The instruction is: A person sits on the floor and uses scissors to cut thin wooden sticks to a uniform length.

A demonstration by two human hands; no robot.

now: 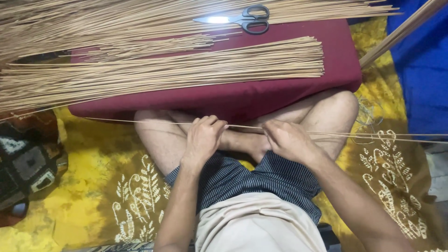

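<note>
Left hand (204, 137) and right hand (288, 140) both pinch one thin stick (245, 127). Its long axis runs sideways, past both hands. Scissors (242, 19) lie far beyond the fingers.

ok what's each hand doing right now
left hand: closed on the thin stick
right hand: closed on the same stick

A: Clothing, quick?
B: Dark shorts (254, 179) with thin pale pinstripes, centre of frame. Beige shirt (259, 224) hem at bottom centre.
A: Sleeves?
B: None showing; both forearms bare, legs bare from the shorts down.
A: Rings, watch on left hand (203, 137) or right hand (289, 140)?
B: Can't see any.
</note>
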